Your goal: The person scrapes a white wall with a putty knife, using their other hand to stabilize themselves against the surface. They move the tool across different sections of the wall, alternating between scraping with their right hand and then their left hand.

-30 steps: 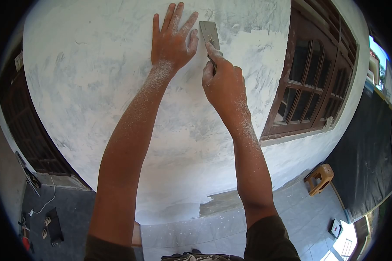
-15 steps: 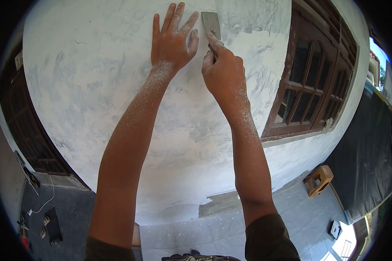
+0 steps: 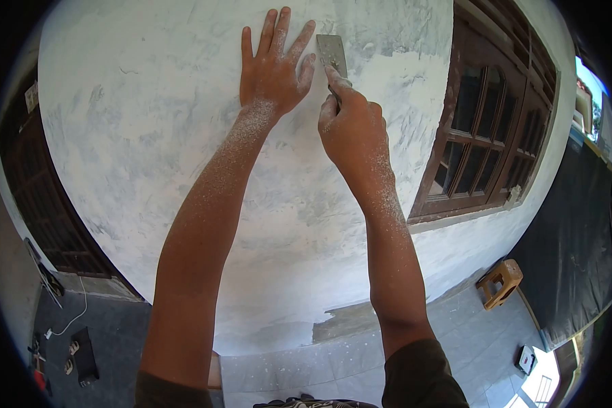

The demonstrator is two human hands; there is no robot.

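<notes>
My left hand point(image 3: 273, 71) lies spread on the white, patchy wall point(image 3: 136, 136), its fingers pointing up and dusted with pale powder. Just to its right, my right hand point(image 3: 355, 122) grips a putty knife point(image 3: 332, 51), with the index finger stretched along the blade. The flat metal blade points upward against the wall; most of the handle is hidden inside my fist. White dust and specks coat both forearms. Grey streaks show through the white coating around both hands.
At the right is a brown wooden window point(image 3: 483, 129); a dark wooden door point(image 3: 47, 197) stands at the left. A brown plastic stool point(image 3: 501, 283) sits on the tiled floor point(image 3: 449, 340) near a black sheet point(image 3: 564, 238). A white cable point(image 3: 75, 319) lies at lower left.
The putty knife and my right hand have slid slightly down the wall. My left hand stays flat in nearly the same place.
</notes>
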